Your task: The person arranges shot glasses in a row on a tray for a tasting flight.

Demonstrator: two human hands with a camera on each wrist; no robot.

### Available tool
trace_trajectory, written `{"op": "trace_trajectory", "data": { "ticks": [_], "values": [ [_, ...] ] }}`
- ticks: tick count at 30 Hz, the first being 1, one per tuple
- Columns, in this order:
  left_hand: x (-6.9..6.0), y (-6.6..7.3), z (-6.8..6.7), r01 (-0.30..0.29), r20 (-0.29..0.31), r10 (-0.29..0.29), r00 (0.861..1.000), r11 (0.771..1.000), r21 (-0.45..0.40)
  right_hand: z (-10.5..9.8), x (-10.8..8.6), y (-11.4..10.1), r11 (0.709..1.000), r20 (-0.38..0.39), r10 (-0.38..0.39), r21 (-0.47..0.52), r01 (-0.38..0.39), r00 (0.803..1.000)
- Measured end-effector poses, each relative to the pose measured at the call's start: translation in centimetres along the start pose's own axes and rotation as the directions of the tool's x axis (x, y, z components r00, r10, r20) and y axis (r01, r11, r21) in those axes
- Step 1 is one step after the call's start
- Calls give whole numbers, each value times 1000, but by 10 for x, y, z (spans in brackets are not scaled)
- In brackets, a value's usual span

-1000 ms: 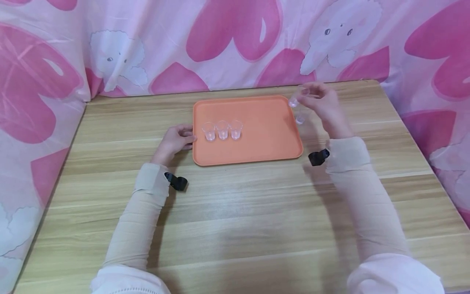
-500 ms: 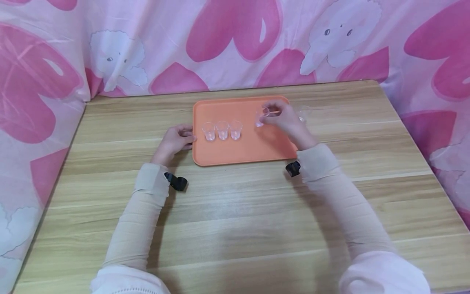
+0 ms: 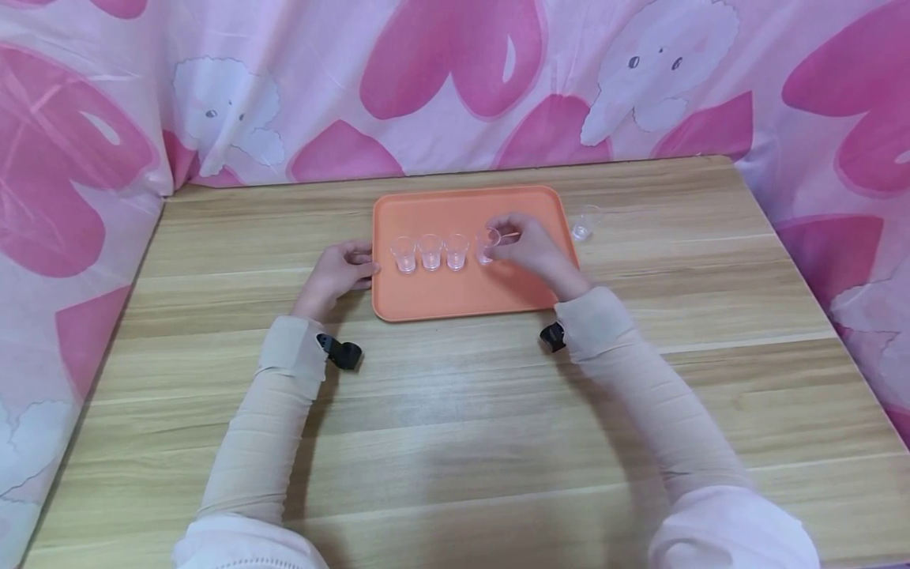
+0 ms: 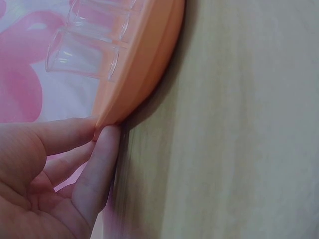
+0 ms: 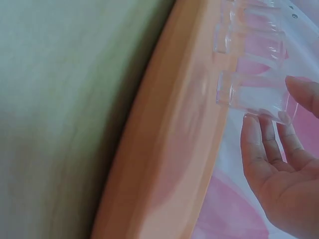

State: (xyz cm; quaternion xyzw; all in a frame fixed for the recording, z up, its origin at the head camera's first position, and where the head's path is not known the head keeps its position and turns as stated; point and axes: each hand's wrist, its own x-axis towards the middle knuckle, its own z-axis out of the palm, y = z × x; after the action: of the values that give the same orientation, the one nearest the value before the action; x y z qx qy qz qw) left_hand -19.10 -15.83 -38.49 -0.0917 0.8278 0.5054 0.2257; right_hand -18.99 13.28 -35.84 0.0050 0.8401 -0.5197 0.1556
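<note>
An orange rectangular tray (image 3: 490, 300) lies on the table. At its left edge my left hand (image 3: 340, 273) pinches the rim between thumb and fingers, as the left wrist view shows up close on the tray (image 4: 144, 64). Three small clear plastic cups (image 3: 430, 254) stand upright in a row on the tray's left half. Just right of them, my right hand (image 3: 528, 245) holds a fourth clear cup (image 5: 254, 97) near its mouth, thumb on one side and fingers on the other. That cup is upright, in line with the row, its base at the tray surface.
Another clear cup (image 3: 581, 229) stands on the wooden table (image 3: 455, 411) just beyond the tray's right edge. A pink patterned curtain (image 3: 455, 87) hangs behind the table and along both sides.
My right hand has carried a cup from beyond the tray's upper right corner leftward and down to the row's right end. My left hand stays on the rim.
</note>
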Motion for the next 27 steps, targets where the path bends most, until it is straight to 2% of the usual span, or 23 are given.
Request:
{"op": "trace_trajectory", "data": {
  "ticks": [8,23,27],
  "values": [
    [0,0,1,-3,-10,3,1000,1000,3,5,-1,-1,999,34,36,-24,-36,999],
    [0,-1,0,2,-6,-2,1000,1000,3,8,0,0,999,39,11,-43,-10,999],
    [1,-1,0,9,-3,-9,1000,1000,3,6,0,0,999,60,2,-47,1,998]
  ]
}}
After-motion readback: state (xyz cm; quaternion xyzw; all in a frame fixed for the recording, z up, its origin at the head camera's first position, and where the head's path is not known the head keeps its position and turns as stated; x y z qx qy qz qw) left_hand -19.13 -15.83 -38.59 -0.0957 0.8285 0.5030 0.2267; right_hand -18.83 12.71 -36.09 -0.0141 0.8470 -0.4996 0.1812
